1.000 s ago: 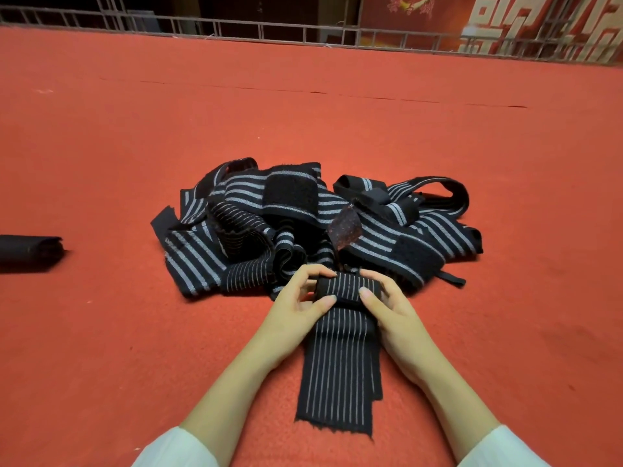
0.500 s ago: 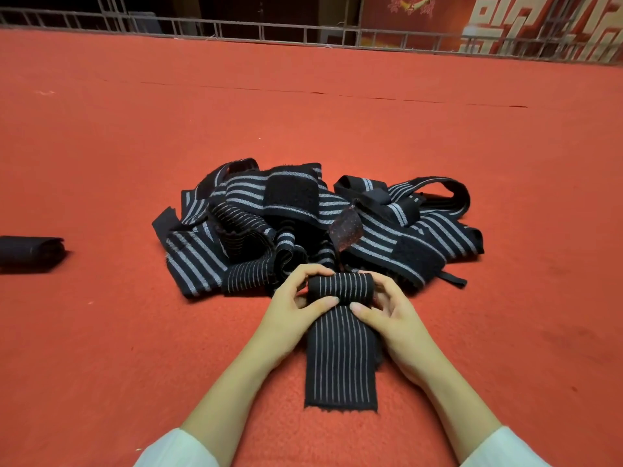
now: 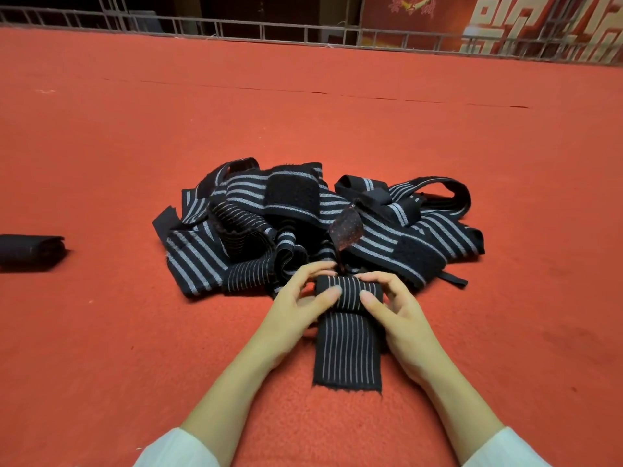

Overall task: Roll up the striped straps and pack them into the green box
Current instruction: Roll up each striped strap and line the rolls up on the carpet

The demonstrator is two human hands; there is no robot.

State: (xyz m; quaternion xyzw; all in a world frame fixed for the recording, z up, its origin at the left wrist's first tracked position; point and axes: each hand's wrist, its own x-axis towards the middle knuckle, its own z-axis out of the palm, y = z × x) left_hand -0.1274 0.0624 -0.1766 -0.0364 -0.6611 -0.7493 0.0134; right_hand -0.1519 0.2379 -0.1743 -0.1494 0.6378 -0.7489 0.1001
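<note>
A black strap with thin white stripes (image 3: 347,352) lies on the red carpet in front of me, its far end wound into a roll (image 3: 349,291). My left hand (image 3: 300,305) grips the roll's left end, thumb on top and fingers curled behind. My right hand (image 3: 394,305) grips its right end the same way. The unrolled tail runs toward me and ends in a frayed edge. Behind the roll sits a tangled pile of striped straps (image 3: 303,224). The green box is not in view.
A dark rolled bundle (image 3: 30,252) lies at the far left on the carpet (image 3: 101,332). A metal railing (image 3: 303,32) runs along the carpet's far edge. A small dark reddish tag (image 3: 347,230) sticks up from the pile.
The roll has grown thicker and the loose tail has shortened, its frayed end sliding away from me. Both hands have stayed on the roll's ends.
</note>
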